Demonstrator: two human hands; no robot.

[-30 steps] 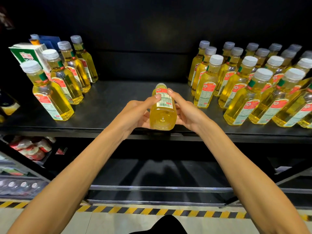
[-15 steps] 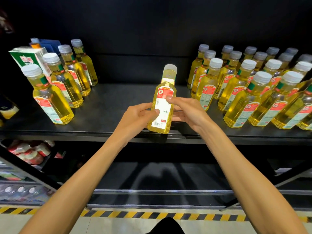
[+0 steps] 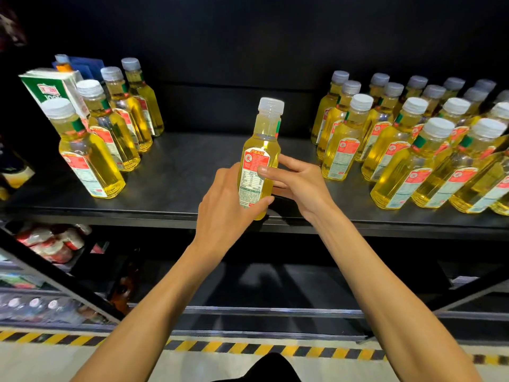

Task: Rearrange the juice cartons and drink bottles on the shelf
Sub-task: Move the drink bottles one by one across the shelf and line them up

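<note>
Both hands are gripping one drink bottle (image 3: 259,161), cap up and long axis near vertical, at the shelf's (image 3: 176,175) near edge. The left hand (image 3: 224,210) is wrapping its lower body and the right hand (image 3: 298,180) is pinching the label from the right. Bare shelf is lying directly beyond. The left row (image 3: 110,133), with a juice carton (image 3: 51,86) behind, and the right block (image 3: 407,153) are flanking it, well apart, and neither appears to be obstructing a straight set-down.

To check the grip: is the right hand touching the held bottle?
Touching. The head view shows the right hand with its thumb on the yellow drink bottle.
</note>
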